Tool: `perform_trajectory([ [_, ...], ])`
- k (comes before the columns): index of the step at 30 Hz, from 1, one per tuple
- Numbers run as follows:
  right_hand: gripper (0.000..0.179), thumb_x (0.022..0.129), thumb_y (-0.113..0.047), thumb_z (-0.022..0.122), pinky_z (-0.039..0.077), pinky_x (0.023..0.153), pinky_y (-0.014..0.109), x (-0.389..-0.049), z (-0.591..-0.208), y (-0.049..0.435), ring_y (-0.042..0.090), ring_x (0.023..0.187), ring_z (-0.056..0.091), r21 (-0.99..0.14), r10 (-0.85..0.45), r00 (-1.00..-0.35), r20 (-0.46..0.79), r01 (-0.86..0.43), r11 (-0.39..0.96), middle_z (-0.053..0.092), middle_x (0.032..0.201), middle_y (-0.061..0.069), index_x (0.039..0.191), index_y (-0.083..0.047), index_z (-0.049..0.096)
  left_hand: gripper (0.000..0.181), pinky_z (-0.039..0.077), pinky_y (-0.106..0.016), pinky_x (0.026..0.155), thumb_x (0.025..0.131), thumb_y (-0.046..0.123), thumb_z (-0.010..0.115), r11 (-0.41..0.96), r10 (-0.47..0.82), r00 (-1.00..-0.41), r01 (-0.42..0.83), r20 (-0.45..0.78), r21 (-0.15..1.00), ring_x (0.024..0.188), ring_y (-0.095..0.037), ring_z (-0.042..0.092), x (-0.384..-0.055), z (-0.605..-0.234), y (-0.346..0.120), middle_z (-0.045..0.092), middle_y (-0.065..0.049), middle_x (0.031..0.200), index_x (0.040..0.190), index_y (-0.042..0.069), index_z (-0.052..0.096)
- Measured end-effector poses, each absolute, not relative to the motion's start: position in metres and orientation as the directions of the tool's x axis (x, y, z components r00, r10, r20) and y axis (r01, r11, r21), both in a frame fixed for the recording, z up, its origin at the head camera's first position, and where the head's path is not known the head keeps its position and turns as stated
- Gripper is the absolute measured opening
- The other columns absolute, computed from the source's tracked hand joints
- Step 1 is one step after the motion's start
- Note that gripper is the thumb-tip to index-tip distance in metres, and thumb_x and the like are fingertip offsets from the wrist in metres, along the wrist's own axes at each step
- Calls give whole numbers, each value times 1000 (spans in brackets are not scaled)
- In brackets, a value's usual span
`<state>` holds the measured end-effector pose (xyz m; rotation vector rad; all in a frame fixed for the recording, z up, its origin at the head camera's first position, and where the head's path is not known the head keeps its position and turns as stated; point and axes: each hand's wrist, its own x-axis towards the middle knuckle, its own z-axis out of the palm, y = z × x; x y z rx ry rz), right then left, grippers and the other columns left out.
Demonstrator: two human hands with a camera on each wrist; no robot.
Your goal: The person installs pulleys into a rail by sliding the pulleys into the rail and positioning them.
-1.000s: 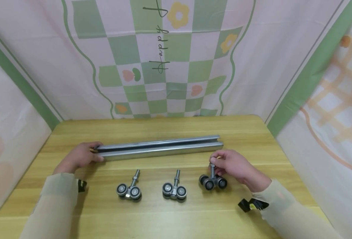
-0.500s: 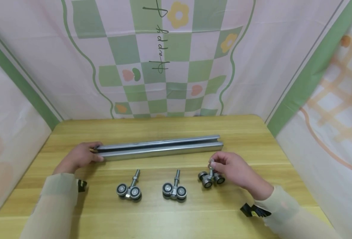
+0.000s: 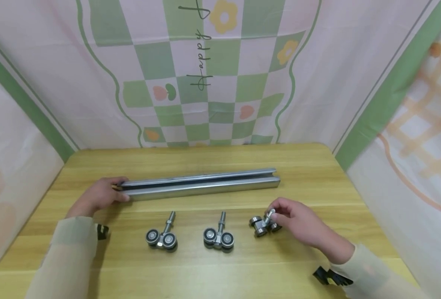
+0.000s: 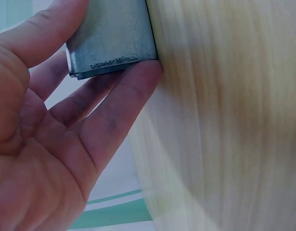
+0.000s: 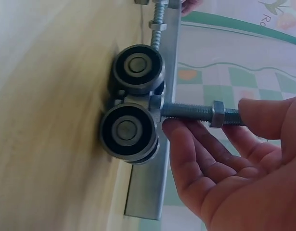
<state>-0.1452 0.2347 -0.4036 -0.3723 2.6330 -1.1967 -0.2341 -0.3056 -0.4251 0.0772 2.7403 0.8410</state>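
Observation:
At its left end, a silver metal channel rail (image 3: 201,190) is gripped between the thumb and fingers of my left hand (image 3: 99,194). The left wrist view shows the fingertips against the rail's end (image 4: 114,38). My right hand (image 3: 299,220) pinches the threaded bolt of a roller trolley (image 3: 259,227) in front of the rail's right end. Seen from the right wrist, this trolley (image 5: 140,102) has black-and-steel wheels close to the wood and a nut on its bolt. Two more roller trolleys, one in the middle (image 3: 218,239) and one at left (image 3: 162,239), rest on the table with bolts pointing away.
The wooden table (image 3: 190,274) ends at a patterned cloth (image 3: 224,91) behind it. Cloth walls also stand at left (image 3: 14,166) and right (image 3: 403,178). A black strap (image 3: 332,277) shows at the right sleeve.
My right hand has moved slightly down and right, and the trolley's bolt has tilted to the right in its fingers. The left hand, rail and other two trolleys have stayed put.

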Motion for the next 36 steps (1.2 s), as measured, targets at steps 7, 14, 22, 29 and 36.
perform_trajectory([
  [7, 31, 96, -23, 68, 51, 93, 43, -143, -409, 239, 23, 105, 63, -771, -307, -949, -73, -141, 621, 67, 107, 1, 123, -7, 63, 66, 34, -67, 96, 84, 35, 81, 831, 130, -962, -27, -241, 555, 113, -47, 49, -233, -425, -306, 52, -31, 133, 138, 5, 56],
  [14, 22, 96, -27, 69, 53, 86, 39, -143, -409, 237, 17, 98, 64, -744, -297, -954, -35, -174, 645, 68, 101, -5, 113, -13, 70, 67, 36, -66, 96, 90, 35, 74, 819, 156, -959, -10, -239, 573, 111, -45, 52, -229, -424, -305, 51, -32, 134, 143, 3, 50],
  [22, 18, 95, -26, 70, 52, 74, 34, -140, -412, 236, 14, 87, 62, -721, -275, -961, -27, -172, 671, 68, 94, -8, 110, -15, 72, 71, 41, -64, 91, 95, 42, 66, 816, 165, -952, -15, -258, 578, 105, -40, 57, -230, -424, -305, 51, -32, 134, 148, 1, 43],
  [29, 11, 97, -22, 67, 50, 66, 33, -141, -415, 236, 16, 79, 59, -705, -272, -962, 5, -196, 682, 68, 90, -8, 107, -18, 72, 65, 49, -40, 74, 95, 35, 69, 795, 149, -955, -38, -255, 606, 84, -25, 60, -230, -424, -304, 57, -26, 123, 146, 1, 47],
  [36, 10, 98, -18, 65, 50, 67, 33, -142, -417, 236, 13, 80, 60, -664, -281, -958, 56, -246, 706, 67, 91, -9, 106, -20, 70, 65, 48, -43, 76, 95, 37, 69, 805, 145, -956, -34, -253, 592, 87, -26, 60, -230, -425, -305, 58, -26, 123, 145, 1, 48],
])
